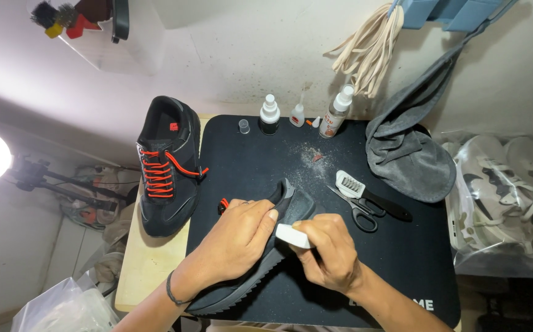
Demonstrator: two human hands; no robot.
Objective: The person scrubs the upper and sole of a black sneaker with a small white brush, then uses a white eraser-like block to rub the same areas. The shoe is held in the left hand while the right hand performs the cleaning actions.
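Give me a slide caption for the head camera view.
Left hand steadies a black shoe while right hand presses a white block against it.

**Matt cloth, smooth plastic, dusty mat**

The black shoe [279, 227] looks matt, suede-like, with a ribbed rubber sole. The white block [292, 235] is smooth and dull. The black mat [402, 258] is matt, dusted with crumbs. The grey cloth [409, 157] looks soft, the bottles [270, 114] glossy plastic.

left hand [239, 237] hides black shoe [291, 206] upper; white block [292, 235] mostly inside right hand [328, 252].
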